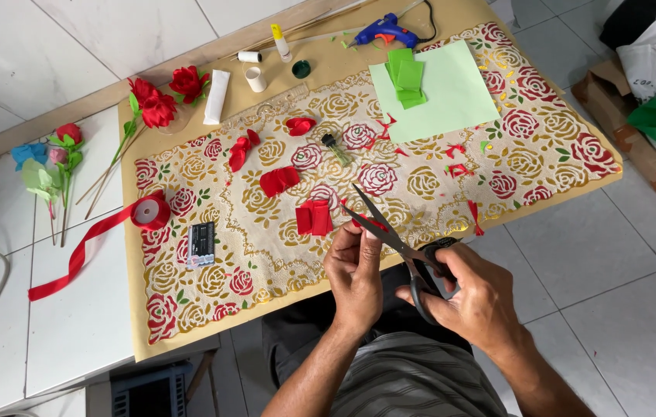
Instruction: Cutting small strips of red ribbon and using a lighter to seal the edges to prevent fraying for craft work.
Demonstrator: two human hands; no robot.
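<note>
Right hand (476,297) closed through the black handles of the scissors (397,245), grip clamped on them, blades spread open and pointing up and away from the body. Left hand (355,270) just beside the scissors on their left, fingers pinched together on a small red ribbon piece (369,224) held right between the open blades, at the near edge of the surface (136,309).

Beyond the scissors, on the rose-patterned mat (421,185): a stack of cut red ribbon pieces (313,218) just left of the blade tips; farther on, a folded red strip (279,180), a red bow-like piece (242,149) and a curled red petal (300,124). Far to the left of the scissors, a red ribbon roll (150,211) with its loose tail trailing off toward the near left, and a small dark card (200,244) near it. Up and right of the scissors, a light green paper sheet (436,91) with darker green folded pieces (406,77) on it, red scraps scattered around its near edge. At the far edge of the surface, a blue glue gun (384,31), a glue stick (280,42), a white spool (249,56) and a white tube (255,79). Finished red ribbon roses (159,99) at the far left corner, more stemmed flowers (54,158) well beyond on the white tiles.
</note>
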